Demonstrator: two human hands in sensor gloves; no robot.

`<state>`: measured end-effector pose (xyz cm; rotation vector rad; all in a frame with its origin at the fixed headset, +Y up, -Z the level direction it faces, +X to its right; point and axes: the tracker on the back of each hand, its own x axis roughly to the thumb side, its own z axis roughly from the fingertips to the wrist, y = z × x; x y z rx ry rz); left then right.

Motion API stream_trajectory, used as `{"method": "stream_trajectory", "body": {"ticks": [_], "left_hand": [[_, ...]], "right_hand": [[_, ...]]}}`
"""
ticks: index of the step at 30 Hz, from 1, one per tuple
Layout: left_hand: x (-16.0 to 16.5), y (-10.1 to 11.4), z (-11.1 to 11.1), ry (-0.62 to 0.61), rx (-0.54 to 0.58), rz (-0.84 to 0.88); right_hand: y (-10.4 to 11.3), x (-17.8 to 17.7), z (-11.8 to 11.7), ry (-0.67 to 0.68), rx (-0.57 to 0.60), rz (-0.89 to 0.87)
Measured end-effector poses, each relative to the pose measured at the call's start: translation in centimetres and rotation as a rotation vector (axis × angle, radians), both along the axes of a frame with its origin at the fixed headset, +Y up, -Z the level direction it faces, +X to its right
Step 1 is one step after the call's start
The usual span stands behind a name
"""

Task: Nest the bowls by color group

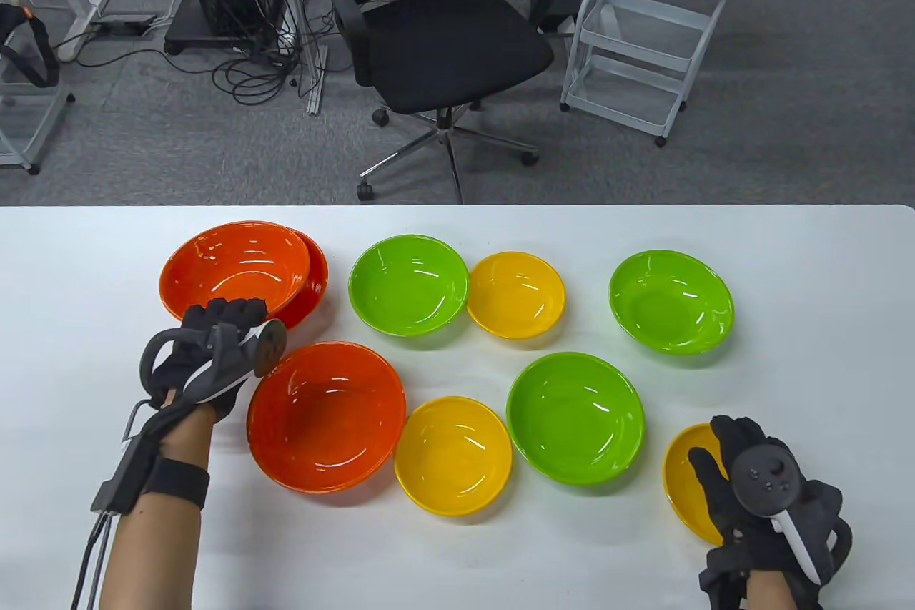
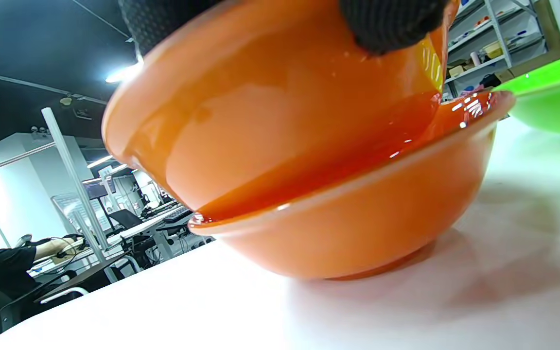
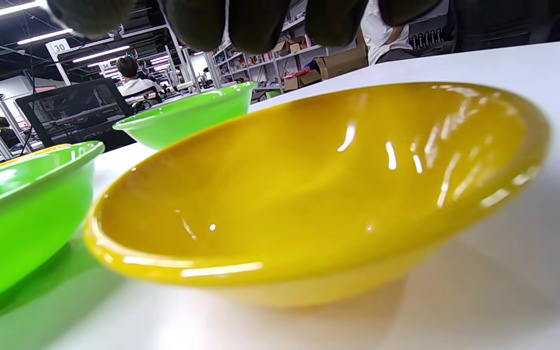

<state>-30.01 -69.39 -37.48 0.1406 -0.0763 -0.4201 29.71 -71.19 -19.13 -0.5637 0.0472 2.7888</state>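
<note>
My left hand (image 1: 223, 315) grips the near rim of an orange bowl (image 1: 234, 265) and holds it tilted, partly inside a second orange bowl (image 1: 318, 279) at the table's back left. In the left wrist view a gloved finger (image 2: 392, 22) sits on the upper bowl (image 2: 270, 107), which leans into the lower bowl (image 2: 367, 218). A third orange bowl (image 1: 327, 417) stands in front. My right hand (image 1: 736, 453) is open over the near-right yellow bowl (image 1: 686, 481), its fingertips (image 3: 255, 24) above the bowl (image 3: 319, 184), not touching it.
Three green bowls (image 1: 409, 284) (image 1: 670, 299) (image 1: 575, 417) and two more yellow bowls (image 1: 516, 294) (image 1: 452, 454) stand singly across the white table (image 1: 93, 267). An office chair (image 1: 443, 45) and a white cart (image 1: 643, 52) stand beyond the far edge.
</note>
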Motion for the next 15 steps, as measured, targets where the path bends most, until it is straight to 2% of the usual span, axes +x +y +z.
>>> {"method": "stream_trajectory", "body": {"ticks": [8,12,15], "left_hand": [[0.2,-1.9,-0.2,-0.024,-0.025,-0.039],[-0.2,-1.8,-0.2,-0.016,-0.162,-0.016],[-0.4,-1.1,0.4,-0.017,-0.161,-0.051]], "right_hand": [[-0.4,0.4,-0.3,-0.025,-0.025,-0.012],[-0.4,0.1,-0.4,-0.01,-0.031,-0.005],[-0.3,0.1,-0.3,-0.007,-0.022,-0.009]]}}
